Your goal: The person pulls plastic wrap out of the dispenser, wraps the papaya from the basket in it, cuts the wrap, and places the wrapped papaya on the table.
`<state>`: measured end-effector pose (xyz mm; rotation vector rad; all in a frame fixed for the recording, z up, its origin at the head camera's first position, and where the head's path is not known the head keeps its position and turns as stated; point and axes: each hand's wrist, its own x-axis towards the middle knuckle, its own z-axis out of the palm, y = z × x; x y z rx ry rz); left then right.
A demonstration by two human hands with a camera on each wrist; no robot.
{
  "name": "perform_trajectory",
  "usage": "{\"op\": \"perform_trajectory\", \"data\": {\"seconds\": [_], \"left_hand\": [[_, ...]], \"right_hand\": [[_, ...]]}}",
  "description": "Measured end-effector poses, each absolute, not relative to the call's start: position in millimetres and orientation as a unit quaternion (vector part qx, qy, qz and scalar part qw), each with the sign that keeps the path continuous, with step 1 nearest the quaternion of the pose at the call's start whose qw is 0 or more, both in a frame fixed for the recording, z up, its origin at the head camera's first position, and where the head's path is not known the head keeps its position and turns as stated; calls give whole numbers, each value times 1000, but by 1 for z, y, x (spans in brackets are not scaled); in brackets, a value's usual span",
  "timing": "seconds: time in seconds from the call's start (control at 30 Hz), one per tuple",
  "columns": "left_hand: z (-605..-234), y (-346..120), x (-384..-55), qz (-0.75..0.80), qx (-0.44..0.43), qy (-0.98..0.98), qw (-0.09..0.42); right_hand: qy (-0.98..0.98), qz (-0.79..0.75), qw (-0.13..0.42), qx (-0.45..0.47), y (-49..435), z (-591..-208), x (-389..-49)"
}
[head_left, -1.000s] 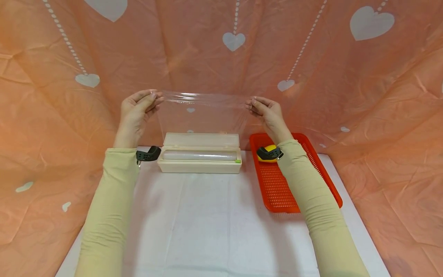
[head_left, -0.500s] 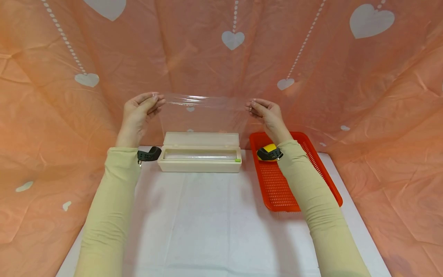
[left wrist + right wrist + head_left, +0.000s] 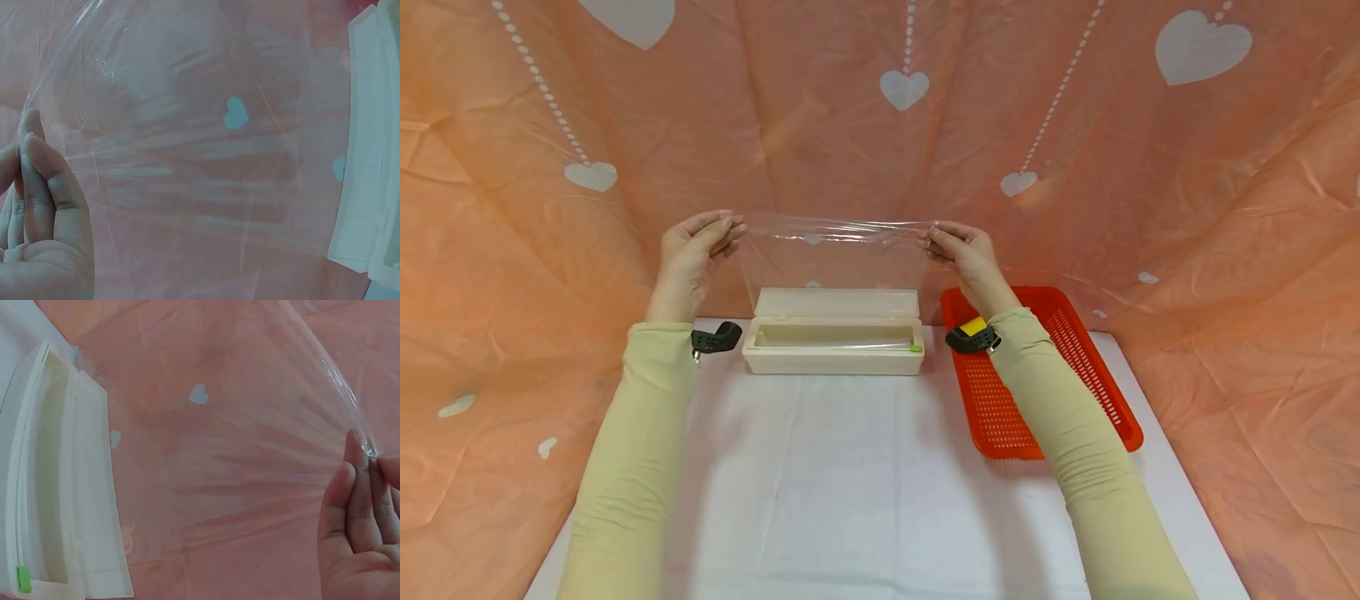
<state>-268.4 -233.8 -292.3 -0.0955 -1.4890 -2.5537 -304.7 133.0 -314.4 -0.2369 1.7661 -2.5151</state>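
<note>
A clear sheet of plastic wrap [image 3: 842, 229] stretches between my raised hands, its upper edge gathered into shiny folds. My left hand [image 3: 692, 250] pinches its left corner between thumb and fingers. At the opposite corner, my right hand [image 3: 970, 254] pinches it the same way. The film hangs down toward a cream wrap dispenser box [image 3: 832, 362] with its lid [image 3: 838, 302] tipped up at the back. A green slider [image 3: 916, 349] sits at the right end of its front rail. Inside, the box looks hollow in the right wrist view; no roll is plainly visible.
An orange-red perforated basket [image 3: 992, 408] stands right of the box, partly under my right forearm. A yellow item [image 3: 973, 326] in it is mostly hidden by the wrist camera. White cloth [image 3: 820, 483] covers the table; a peach curtain [image 3: 835, 142] with pale hearts hangs behind.
Both hands have come down slightly, and the right has shifted a little left. The film's upper edge sits lower. The pale roll seen in the box earlier no longer shows clearly.
</note>
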Motion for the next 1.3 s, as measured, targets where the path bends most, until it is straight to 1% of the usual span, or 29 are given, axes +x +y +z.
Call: {"op": "perform_trajectory", "data": {"seconds": [0.3, 0.53, 0.67, 0.83, 0.97, 1.13, 1.3], "left_hand": [[-292, -237, -263, -858, -29, -504, 89], [-293, -242, -261, -858, -25, -504, 99], [-292, -244, -255, -855, -8, -511, 93], [-292, -245, -239, -857, 12, -510, 71], [-291, -245, -223, -846, 17, -530, 58], [-294, -244, -199, -830, 12, -557, 37], [-304, -245, -176, -841, -6, -542, 14]], "right_hand": [[573, -816, 43, -58, 129, -313, -300], [582, -810, 68, -35, 123, -311, -289], [591, -803, 79, -21, 122, -309, -283], [589, -803, 93, -9, 125, -307, -272], [591, -800, 102, -20, 128, -309, -259], [586, -804, 98, -25, 133, -315, -238], [605, -790, 92, -28, 137, -326, -214]]}}
